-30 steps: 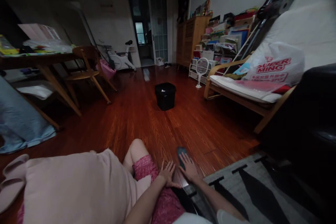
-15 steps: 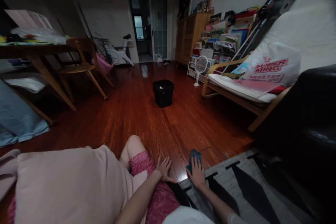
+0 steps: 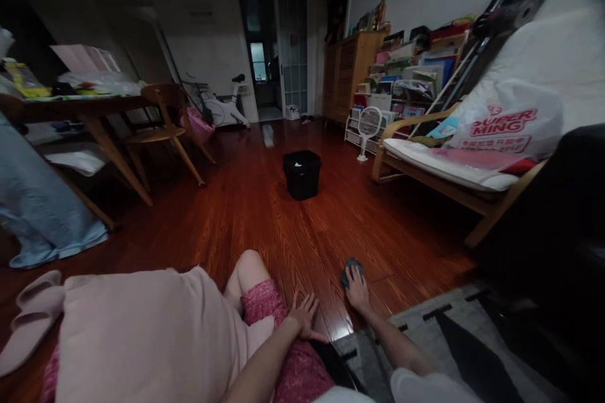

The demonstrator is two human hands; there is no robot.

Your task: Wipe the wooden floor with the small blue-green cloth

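I sit on the red wooden floor (image 3: 265,220) with a pale pink cushion (image 3: 142,334) on my lap. My right hand (image 3: 358,289) lies flat, fingers stretched out, pressing a small dark teal cloth (image 3: 351,269) onto the floorboards just beyond the rug's edge. My left hand (image 3: 305,318) rests open on the floor beside my knee (image 3: 248,267), fingers spread, holding nothing. The cloth shows only past my fingertips.
A black bucket (image 3: 302,173) stands mid-floor ahead. A wooden armchair (image 3: 444,164) with a white plastic bag (image 3: 508,119) is at the right, a black sofa (image 3: 558,214) nearer. A table (image 3: 75,107) and a chair (image 3: 165,129) are at the left, slippers (image 3: 33,315) and a patterned rug (image 3: 449,346) close by.
My right hand slid the cloth right toward the rug's edge, then forward away from it. The left hand stayed put beside my knee.
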